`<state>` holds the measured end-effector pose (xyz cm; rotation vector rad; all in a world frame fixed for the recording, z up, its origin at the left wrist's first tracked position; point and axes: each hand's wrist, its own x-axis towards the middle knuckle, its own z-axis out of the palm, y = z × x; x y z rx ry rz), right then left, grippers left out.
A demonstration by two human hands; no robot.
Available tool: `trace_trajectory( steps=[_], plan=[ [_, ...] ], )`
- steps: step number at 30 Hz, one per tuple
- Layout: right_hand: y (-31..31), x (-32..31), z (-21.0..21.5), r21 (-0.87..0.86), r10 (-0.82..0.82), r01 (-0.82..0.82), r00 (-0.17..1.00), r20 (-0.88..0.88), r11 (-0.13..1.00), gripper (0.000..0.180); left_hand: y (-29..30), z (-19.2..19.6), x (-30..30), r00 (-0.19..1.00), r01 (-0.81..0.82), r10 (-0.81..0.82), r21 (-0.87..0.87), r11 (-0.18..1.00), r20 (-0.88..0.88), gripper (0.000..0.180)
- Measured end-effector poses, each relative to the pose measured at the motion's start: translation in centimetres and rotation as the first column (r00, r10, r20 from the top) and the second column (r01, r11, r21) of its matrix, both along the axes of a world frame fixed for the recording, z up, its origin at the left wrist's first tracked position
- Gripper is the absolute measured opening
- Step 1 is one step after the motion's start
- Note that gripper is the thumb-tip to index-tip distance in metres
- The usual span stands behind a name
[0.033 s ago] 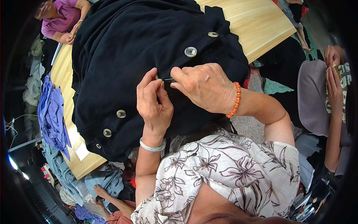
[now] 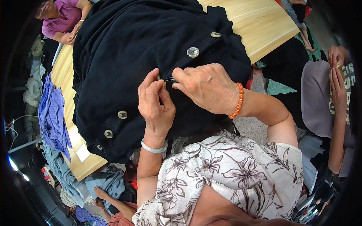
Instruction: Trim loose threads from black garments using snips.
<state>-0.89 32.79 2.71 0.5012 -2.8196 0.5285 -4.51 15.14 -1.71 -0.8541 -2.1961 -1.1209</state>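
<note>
A black knitted garment [image 2: 124, 64] with large pale-and-dark buttons lies spread over the table in front of me. My left hand [image 2: 155, 100] is closed in a pinch at the garment's middle; the pale edge of a button shows between its thumb and fingers. Just to the right, my right hand [image 2: 205, 84] pinches a thin, shiny needle [image 2: 169, 79] that points left to my left fingertips. One button [image 2: 192, 52] sits beyond my right hand, and another button [image 2: 122, 114] lies left of my left wrist. The inside of both grips is partly hidden.
The garment covers much of a light wooden table [image 2: 260, 22]. Purple cloth [image 2: 52, 113] hangs over its left edge near a white paper [image 2: 83, 153]. One person [image 2: 64, 19] is at the far left, and another person's hands [image 2: 338, 67] hold patterned cloth at the right.
</note>
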Motion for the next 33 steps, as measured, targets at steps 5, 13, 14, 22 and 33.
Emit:
trace_trajectory(
  steps=[5, 13, 14, 22, 33],
  plan=[
    [0.1, 0.2, 0.2, -0.02, 0.012, -0.011, 0.999, 0.03, 1.0, 0.024, -0.1, 0.0, -0.1, 0.999, 0.038, -0.038, 0.035, 0.999, -0.003, 0.02],
    [-0.2, 0.5, 0.3, -0.034, 0.006, -0.006, 1.0, -0.022, 0.999, 0.023, -0.1, 0.1, 0.0, 0.999, 0.05, -0.049, 0.031, 0.998, -0.02, 0.02],
    [-0.2, 0.5, 0.3, -0.033, 0.005, -0.006, 1.0, -0.022, 0.999, 0.023, -0.2, 0.0, 0.0, 0.998, 0.051, -0.05, 0.018, 0.999, -0.023, 0.021],
    [-0.3, 0.9, 0.4, -0.016, -0.019, 0.019, 1.0, -0.007, 1.0, 0.022, 0.0, 0.0, 0.6, 0.995, -0.002, -0.003, -0.044, 0.999, -0.098, 0.014],
    [-0.2, 1.1, 0.8, -0.038, -0.006, 0.008, 0.999, 0.046, 0.999, 0.022, -0.3, 0.2, 0.8, 0.999, 0.022, -0.023, -0.022, 1.0, -0.048, 0.013]
  ],
)
